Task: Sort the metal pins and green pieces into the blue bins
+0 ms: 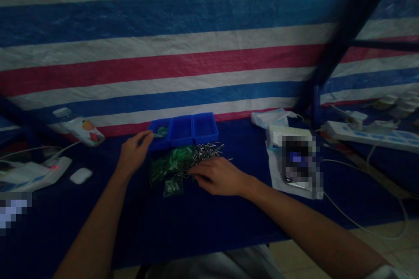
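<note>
My left hand (135, 151) is at the near left corner of a blue three-part tray (194, 129), its thumb and fingertips drawn together. Whatever may be between them is too small to make out. In the tray's left compartment lies a small clear packet (161, 131). My right hand (218, 176) reaches into a loose pile of thin metal pins or screws (207, 151), fingers closed in a pinch at its near edge. Several green-tinted plastic packets (178, 155) lie left of the pile. One small clear packet (173, 186) sits nearer to me.
On the left are a bottle (80, 126), a power strip (60, 172) and a white case (80, 175). To the right, a blurred-out device (297, 161) rests by a tissue pack (273, 133), with cables and another power strip (376, 135). Striped sheeting hangs behind.
</note>
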Motion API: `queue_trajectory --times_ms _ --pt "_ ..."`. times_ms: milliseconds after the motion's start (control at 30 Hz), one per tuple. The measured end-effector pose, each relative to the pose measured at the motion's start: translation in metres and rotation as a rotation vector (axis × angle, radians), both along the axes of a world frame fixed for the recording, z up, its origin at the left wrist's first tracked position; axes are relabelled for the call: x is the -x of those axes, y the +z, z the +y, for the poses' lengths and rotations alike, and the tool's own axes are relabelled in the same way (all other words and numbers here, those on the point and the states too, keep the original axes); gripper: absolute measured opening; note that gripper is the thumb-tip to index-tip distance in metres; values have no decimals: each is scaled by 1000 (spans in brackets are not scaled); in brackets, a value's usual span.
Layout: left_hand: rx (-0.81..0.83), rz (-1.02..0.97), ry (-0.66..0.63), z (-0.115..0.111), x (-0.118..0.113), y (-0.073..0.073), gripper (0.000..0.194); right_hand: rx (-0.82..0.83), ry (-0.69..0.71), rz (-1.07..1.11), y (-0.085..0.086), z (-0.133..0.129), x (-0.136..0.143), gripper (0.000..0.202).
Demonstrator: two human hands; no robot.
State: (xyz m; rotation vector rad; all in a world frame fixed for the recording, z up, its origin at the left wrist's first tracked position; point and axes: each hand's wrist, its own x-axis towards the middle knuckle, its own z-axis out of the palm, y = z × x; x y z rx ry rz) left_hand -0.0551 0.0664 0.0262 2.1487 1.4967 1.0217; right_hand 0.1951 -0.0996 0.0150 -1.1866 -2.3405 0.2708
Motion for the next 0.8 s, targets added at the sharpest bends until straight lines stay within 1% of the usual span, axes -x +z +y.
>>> queue_trajectory --times_ms 133,200,267,433,600,700,767,800 --pt "25 364 33 -1 -2 -4 55 -8 3 -19 -1 0 1 31" --pt "40 470 68 -5 -5 -4 59 -9 10 -14 -1 0 1 31" --pt "36 527 86 -9 -7 -3 61 -12 12 -14 -1 0 0 31" --pt "-2 575 96 -12 -8 -4 59 -28 7 -29 -1 0 0 29" --pt "-6 624 60 -12 -12 -5 47 -30 10 -48 0 -1 1 29" --pt "-78 602 120 -20 -14 5 47 -30 1 -61 0 -1 0 29" --pt "-174 560 159 -31 -11 14 48 -21 -5 -63 -1 0 0 29" --pt "-223 545 151 -39 -6 18 49 -14 -5 -60 -1 0 0 29"
